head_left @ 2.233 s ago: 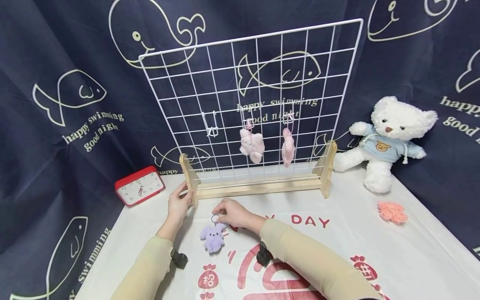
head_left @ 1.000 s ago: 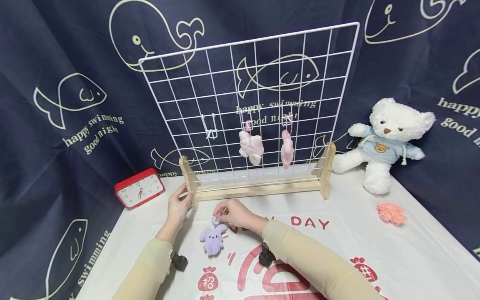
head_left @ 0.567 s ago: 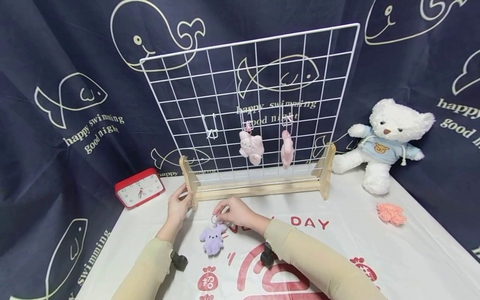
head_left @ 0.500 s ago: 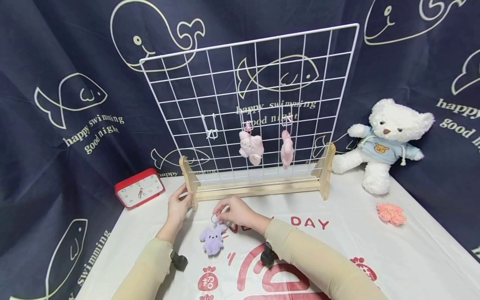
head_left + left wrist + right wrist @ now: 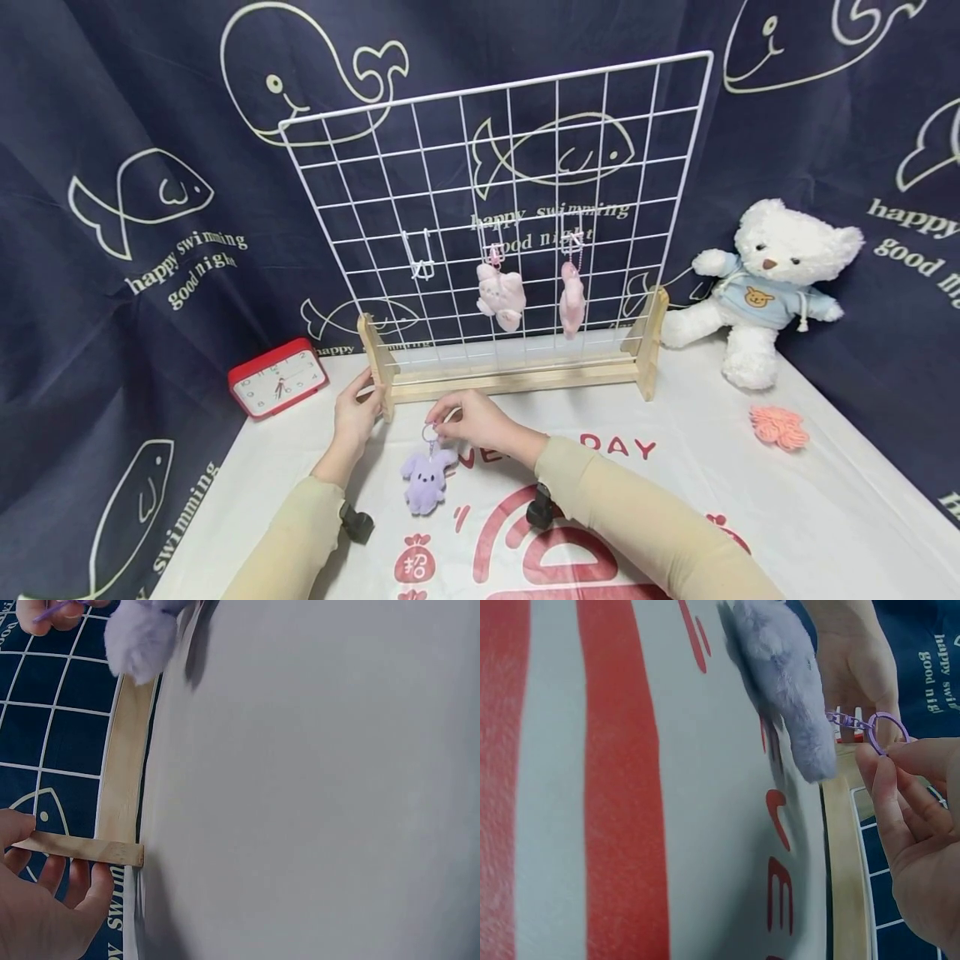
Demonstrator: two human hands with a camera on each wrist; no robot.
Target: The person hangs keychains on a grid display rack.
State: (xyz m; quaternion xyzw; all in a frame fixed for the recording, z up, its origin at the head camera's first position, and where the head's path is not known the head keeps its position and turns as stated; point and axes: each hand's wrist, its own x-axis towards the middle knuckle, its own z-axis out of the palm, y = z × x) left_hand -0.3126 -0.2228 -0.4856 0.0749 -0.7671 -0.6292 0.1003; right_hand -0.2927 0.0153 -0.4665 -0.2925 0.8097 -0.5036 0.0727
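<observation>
My right hand [image 5: 476, 419] pinches the purple metal ring [image 5: 885, 735] of a plush keychain between thumb and index finger. From a short chain below the ring hangs the fluffy lilac plush toy [image 5: 425, 483], with long ears and a small face; its shadow falls on the cloth beside it. At the rack's left end my left hand [image 5: 357, 414] grips the wooden upright [image 5: 82, 847], thumb on one side and fingers on the other. The white wire grid [image 5: 510, 183] stands in that wooden base. Two pink plush keychains, one at left [image 5: 501, 296] and one at right [image 5: 572, 300], hang from its hooks.
A white hook [image 5: 421, 258] sits on the grid's left part. The red clock [image 5: 277, 377] stands left of the rack. To the right are a white teddy bear [image 5: 768, 287] in a blue top and a coral-coloured bundle [image 5: 778, 427]. Red-printed white cloth [image 5: 675, 483] covers the table.
My right hand has risen slightly with the ring, and the chain above the lilac plush toy now hangs straight. The left hand stays on the wooden upright.
</observation>
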